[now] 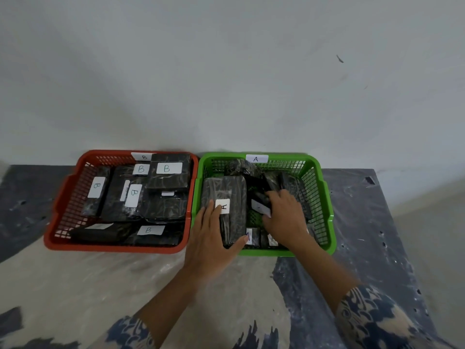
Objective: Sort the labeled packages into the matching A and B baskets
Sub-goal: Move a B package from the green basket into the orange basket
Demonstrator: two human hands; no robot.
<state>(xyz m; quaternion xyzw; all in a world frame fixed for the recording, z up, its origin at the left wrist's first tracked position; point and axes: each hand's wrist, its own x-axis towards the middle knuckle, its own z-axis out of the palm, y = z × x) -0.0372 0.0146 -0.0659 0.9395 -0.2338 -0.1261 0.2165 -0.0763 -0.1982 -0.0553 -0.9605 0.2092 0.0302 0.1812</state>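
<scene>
Baskets sit side by side on the bench (75,273): the red B basket (60,212) full of B-labeled packages, the green A basket (324,205) right of it. Left hand (214,238) lies open on a long A package (226,192); right hand's (286,217) grip pinches a small labeled package (260,204) inside.

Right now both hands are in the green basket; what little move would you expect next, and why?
Probably the right hand sets its small dark package down on the bare green floor just beneath it. That package sits in a closed grip above the only open patch, while the left hand lies on the large A-labeled package in the green basket, seemingly steadying it.
</scene>
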